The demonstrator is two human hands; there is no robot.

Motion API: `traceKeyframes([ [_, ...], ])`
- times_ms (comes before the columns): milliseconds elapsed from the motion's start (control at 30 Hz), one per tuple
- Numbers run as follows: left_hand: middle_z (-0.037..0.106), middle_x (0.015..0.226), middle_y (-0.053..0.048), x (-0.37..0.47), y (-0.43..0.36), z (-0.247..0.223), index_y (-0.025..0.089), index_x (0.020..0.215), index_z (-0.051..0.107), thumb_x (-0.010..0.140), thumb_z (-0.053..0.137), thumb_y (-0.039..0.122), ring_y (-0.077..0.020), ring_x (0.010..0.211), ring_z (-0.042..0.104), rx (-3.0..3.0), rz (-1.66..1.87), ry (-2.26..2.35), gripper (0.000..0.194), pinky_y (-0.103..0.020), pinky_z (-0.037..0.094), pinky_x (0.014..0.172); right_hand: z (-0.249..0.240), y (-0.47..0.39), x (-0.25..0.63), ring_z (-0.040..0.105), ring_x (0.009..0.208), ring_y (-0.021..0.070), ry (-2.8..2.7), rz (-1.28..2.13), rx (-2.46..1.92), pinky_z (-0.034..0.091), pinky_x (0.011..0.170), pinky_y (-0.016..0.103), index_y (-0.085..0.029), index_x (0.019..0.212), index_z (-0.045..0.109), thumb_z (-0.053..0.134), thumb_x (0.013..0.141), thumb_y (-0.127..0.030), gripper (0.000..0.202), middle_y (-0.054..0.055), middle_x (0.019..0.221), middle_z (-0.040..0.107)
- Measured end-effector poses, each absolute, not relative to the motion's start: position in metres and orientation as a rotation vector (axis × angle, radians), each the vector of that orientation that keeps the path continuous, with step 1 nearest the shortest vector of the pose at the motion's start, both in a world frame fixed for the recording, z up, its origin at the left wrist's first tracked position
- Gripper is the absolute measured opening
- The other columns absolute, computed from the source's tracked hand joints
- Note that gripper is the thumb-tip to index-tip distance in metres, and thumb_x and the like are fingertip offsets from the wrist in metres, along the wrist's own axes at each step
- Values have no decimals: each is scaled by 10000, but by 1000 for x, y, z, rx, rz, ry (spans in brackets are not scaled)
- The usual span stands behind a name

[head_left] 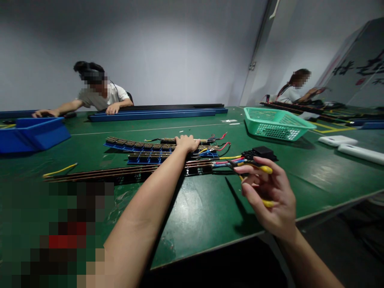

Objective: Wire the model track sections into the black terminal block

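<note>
Left forearm [150,212] lay nearest, left hand [186,143] over the rear strips [138,145], grip unclear. Right hand [274,196] held yellow-handled pliers [265,169], handles spread, by wires [221,164] of the front strip [126,172], mid-surface [192,216]; contact unclear. Blue bin [45,138], left: something yellow at its rim. Perforated green basket [277,132] stood right.
</note>
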State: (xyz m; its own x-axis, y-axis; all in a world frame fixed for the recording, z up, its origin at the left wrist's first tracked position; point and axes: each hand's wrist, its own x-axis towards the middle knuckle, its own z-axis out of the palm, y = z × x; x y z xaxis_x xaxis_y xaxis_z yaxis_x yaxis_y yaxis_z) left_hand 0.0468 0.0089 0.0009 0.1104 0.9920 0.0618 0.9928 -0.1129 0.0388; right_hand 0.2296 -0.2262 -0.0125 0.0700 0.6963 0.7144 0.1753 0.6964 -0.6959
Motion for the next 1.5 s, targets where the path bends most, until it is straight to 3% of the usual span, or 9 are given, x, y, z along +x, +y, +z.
traceKeyframes([
  [433,519,1414,-216,47,8,2,134,1371,526,952,208,625,-374,1307,449,-2338,-111,-2082,719,-573,306,1051,-28,-226,236,500,578,117,-1572,462,-730,475,508,282,-336,1424,384,555,916,-172,561,102,1197,627],
  [633,522,1415,-207,47,9,1,146,1367,529,952,207,629,-368,1306,452,-2327,-104,-2089,714,-572,306,1054,-32,-210,241,565,680,133,-1691,413,-886,510,574,260,-304,1414,340,544,934,-212,529,107,1227,619],
  [733,519,1419,-206,47,11,1,143,1363,532,951,213,625,-373,1305,452,-2328,-109,-2081,710,-578,308,1050,-34,-206,241,553,621,108,-1827,331,-945,490,562,223,-261,1377,373,523,943,-204,463,85,1109,657],
  [867,522,1417,-206,47,12,-1,142,1363,534,953,200,623,-373,1307,449,-2331,-104,-2077,714,-581,301,1054,-37,-203,243,567,530,116,-2230,218,-950,427,536,213,-209,1316,499,503,949,-197,367,-1,714,651],
  [1067,524,1417,-198,47,14,-1,158,1362,536,952,196,630,-373,1309,446,-2323,-100,-2071,712,-586,301,1054,-37,-200,246,623,590,165,-2457,28,-1003,392,570,254,-221,1268,554,427,904,-92,406,27,739,679],
  [1133,527,1413,-198,46,14,-1,160,1359,537,951,192,631,-368,1307,450,-2328,-95,-2068,712,-581,303,1056,-36,-201,243,578,576,158,-2400,107,-1074,377,566,254,-217,1209,532,453,898,-123,334,10,727,641],
  [1233,523,1416,-203,46,14,-1,157,1360,535,949,197,633,-371,1305,452,-2326,-95,-2073,714,-586,303,1055,-32,-203,237,471,536,128,-2115,362,-1204,354,550,244,-230,972,475,532,902,-246,92,-35,673,538],
  [1333,520,1417,-206,47,14,-1,156,1361,534,946,205,634,-374,1302,454,-2318,-94,-2079,713,-589,303,1052,-27,-204,231,422,559,115,-1773,651,-1221,356,556,235,-238,809,401,567,911,-407,258,-46,653,474],
  [1500,527,1410,-206,47,14,-1,141,1367,532,949,197,624,-375,1302,451,-2335,-91,-2077,721,-585,299,1055,-16,-204,226,426,586,107,-1194,1081,-1048,396,568,218,-226,744,407,579,874,-576,411,-43,647,471],
])
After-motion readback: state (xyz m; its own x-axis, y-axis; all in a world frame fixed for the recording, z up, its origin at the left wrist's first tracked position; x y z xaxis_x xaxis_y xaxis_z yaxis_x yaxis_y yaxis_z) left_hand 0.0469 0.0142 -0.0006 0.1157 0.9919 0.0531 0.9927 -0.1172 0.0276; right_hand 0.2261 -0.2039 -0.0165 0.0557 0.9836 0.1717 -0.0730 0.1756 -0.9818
